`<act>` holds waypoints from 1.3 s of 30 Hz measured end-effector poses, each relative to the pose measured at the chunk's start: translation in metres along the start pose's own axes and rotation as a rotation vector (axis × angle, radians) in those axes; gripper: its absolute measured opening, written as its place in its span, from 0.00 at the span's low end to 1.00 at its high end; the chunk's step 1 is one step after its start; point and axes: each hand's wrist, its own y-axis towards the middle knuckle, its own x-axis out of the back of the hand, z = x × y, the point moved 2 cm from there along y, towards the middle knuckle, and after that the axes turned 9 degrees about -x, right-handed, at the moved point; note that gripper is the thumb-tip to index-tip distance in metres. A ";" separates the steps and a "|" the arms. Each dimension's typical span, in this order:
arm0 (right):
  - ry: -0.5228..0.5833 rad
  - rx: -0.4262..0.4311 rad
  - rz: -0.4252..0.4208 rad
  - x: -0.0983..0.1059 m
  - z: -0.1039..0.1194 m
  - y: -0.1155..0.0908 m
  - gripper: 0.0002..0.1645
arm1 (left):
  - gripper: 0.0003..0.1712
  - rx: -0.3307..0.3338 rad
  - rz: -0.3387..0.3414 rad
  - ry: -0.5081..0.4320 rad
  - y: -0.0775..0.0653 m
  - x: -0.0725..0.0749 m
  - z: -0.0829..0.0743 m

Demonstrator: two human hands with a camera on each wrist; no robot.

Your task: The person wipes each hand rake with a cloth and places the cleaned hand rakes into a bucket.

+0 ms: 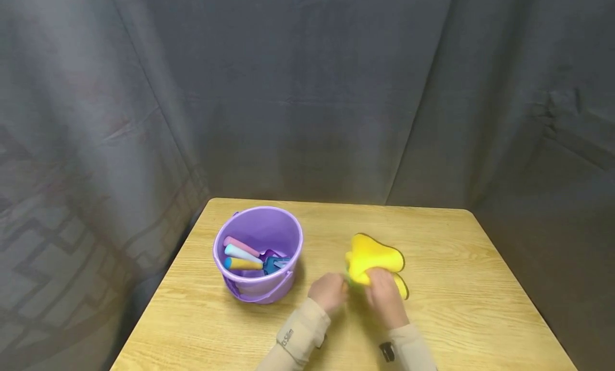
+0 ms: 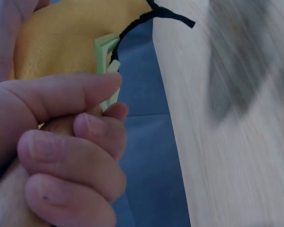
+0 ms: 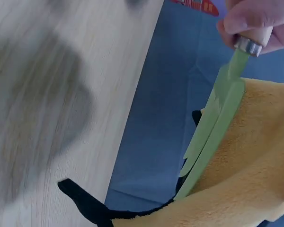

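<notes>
My left hand grips the wooden handle of a small garden trowel; its fingers curl round the handle in the left wrist view. The trowel has a metal collar and a pale green blade. A fuzzy yellow cloth with dark edging hangs from my right hand, which holds it bunched. In the right wrist view the cloth lies along the green blade, close against it. That view hides the right hand's fingers. Both hands are near each other above the table's front half.
A purple bucket with its handle folded down stands at the left. Inside lie garden tools with a pink handle, a pale handle and a yellow handle. The wooden table ends at grey curtains.
</notes>
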 end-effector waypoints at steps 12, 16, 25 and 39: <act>0.180 -0.111 0.246 -0.010 0.010 -0.007 0.29 | 0.09 0.007 -0.095 -0.054 -0.004 -0.001 0.000; 0.195 -0.172 0.297 -0.013 0.007 -0.007 0.25 | 0.06 -0.012 -0.132 -0.028 -0.002 -0.003 -0.002; 0.200 -0.279 0.392 -0.023 0.001 -0.005 0.22 | 0.07 -0.034 -0.214 0.063 -0.001 -0.003 -0.003; 0.091 -0.498 0.500 -0.032 -0.018 -0.005 0.24 | 0.08 -0.006 -0.155 0.197 -0.001 -0.005 -0.008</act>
